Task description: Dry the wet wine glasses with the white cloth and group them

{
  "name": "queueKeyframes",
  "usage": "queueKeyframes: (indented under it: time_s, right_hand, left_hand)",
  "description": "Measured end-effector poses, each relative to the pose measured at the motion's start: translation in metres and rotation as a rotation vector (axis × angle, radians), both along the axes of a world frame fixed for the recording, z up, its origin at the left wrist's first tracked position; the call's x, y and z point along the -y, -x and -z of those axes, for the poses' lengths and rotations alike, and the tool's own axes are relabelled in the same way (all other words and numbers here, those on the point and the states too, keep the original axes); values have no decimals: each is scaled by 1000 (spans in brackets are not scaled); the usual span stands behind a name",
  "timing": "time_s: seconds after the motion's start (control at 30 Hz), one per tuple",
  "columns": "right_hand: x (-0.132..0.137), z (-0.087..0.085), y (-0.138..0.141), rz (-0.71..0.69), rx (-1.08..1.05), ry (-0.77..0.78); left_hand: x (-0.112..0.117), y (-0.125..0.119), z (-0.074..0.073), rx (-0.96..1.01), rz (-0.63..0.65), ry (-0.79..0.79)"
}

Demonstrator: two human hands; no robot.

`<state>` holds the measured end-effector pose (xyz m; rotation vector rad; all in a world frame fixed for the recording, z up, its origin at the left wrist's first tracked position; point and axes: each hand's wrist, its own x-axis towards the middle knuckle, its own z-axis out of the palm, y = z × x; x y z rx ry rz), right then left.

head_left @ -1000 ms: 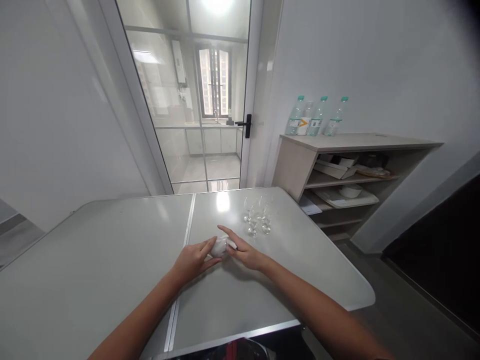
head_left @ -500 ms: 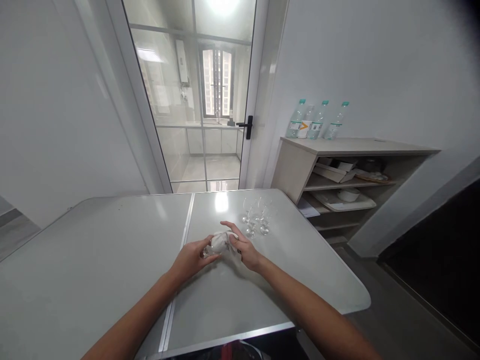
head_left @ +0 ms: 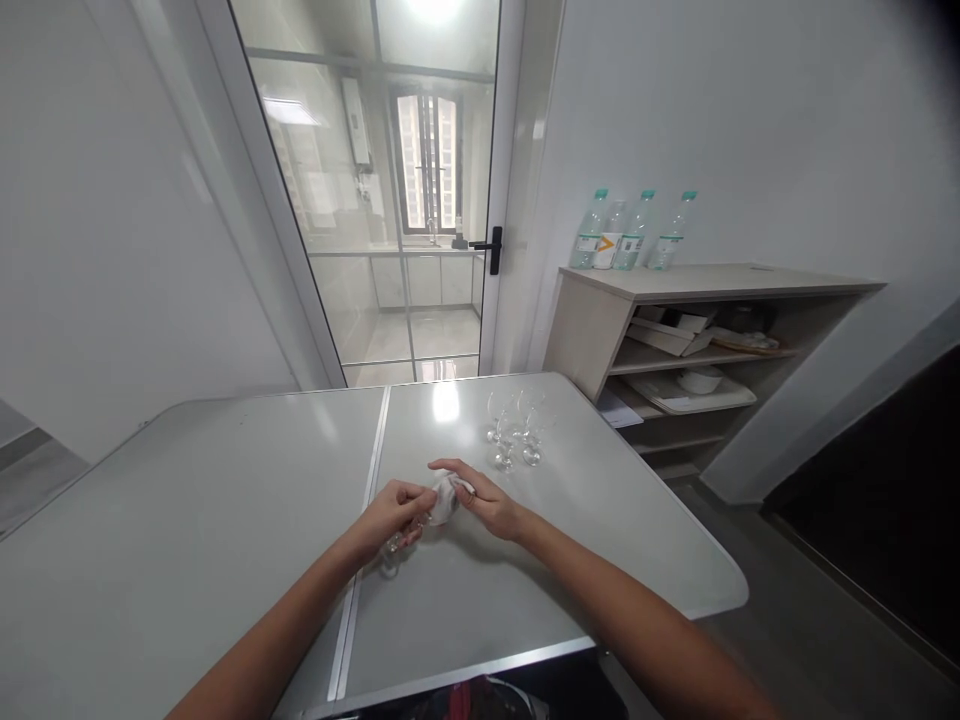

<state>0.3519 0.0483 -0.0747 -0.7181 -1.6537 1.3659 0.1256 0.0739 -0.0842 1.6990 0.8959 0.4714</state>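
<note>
My left hand point(head_left: 390, 510) is closed round a clear stemmed glass point(head_left: 397, 542) held on its side just above the grey table point(head_left: 225, 520), with its foot pointing toward me. My right hand point(head_left: 484, 500) pinches a white cloth point(head_left: 444, 498) that is bunched against the bowl of that glass. Three more clear stemmed glasses point(head_left: 514, 435) stand upright in a group a hand's width beyond my right hand.
A metal seam point(head_left: 371, 480) runs down the middle of the table. A wooden shelf unit point(head_left: 675, 340) stands to the right with several water bottles point(head_left: 634, 232) on top and dishes inside. A glass door point(head_left: 397, 200) lies behind the table.
The glass has been drawn out of the cloth toward my left, so its stem and foot now show. The cloth is bunched tighter at my right fingertips.
</note>
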Motion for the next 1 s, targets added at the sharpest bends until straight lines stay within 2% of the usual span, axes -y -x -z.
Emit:
queueKeyframes:
  time_s: [0.07, 0.13, 0.2, 0.23, 0.3, 0.47, 0.53, 0.57, 0.63, 0.7, 0.77, 0.83, 0.93, 1.0]
  right_hand:
    - [-5, 4, 1, 71, -71, 107]
    - [-9, 9, 2, 82, -161, 300]
    - [-10, 12, 4, 71, -230, 444]
    - [-10, 12, 6, 57, -247, 470]
    - [-6, 11, 8, 18, -234, 436]
    - [3, 1, 5, -86, 16, 95]
    - [3, -2, 2, -98, 115, -47]
    - [3, -2, 1, -82, 149, -101]
    - [1, -2, 1, -6, 169, -160]
    - [-1, 0, 3, 90, 120, -138]
    - [-3, 3, 7, 144, 45, -20]
    - [-5, 5, 10, 163, -18, 166]
    - [-7, 9, 13, 161, -118, 413]
    - [-7, 10, 13, 131, -170, 474]
  left_hand:
    - [2, 0, 7, -113, -111, -340]
    - [3, 1, 13, -215, -187, -650]
    - [2, 2, 14, -270, -197, -765]
    - [1, 3, 13, -277, -186, -745]
    - [-2, 5, 8, -240, -143, -579]
    - [-3, 8, 0, 4, 29, 150]
    - [-2, 5, 2, 53, 47, 260]
    - [-2, 3, 4, 64, 45, 236]
    - [-1, -1, 8, 34, 4, 31]
    - [-1, -3, 14, -80, -94, -310]
    - [-2, -2, 22, -218, -186, -648]
    - [-2, 1, 31, -310, -195, -887]
    - [-1, 3, 39, -374, -144, -1067]
    - [0, 2, 39, -394, -149, -1074]
